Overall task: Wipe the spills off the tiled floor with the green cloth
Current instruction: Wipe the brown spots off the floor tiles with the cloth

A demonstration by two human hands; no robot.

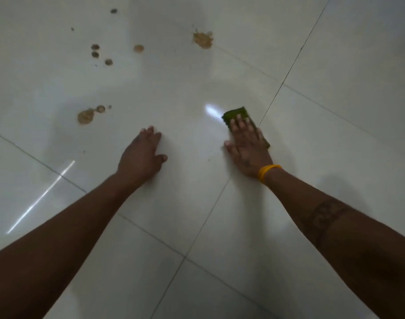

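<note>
A folded green cloth (237, 113) lies flat on the glossy white tiled floor (220, 65), just left of a grout line. My right hand (247, 146) presses down on it with fingers spread, a yellow band on the wrist. My left hand (142, 155) rests palm-down on the bare tile to the left, holding nothing. Brown spills lie farther off: a blotch (85, 116) ahead-left of my left hand, a larger blotch (203, 39) far ahead, and several small drops (95, 54) at the far left.
Dark grout lines (286, 74) cross the floor diagonally. Bright light reflections (211, 110) glint beside the cloth and on the tile at the left (42, 196).
</note>
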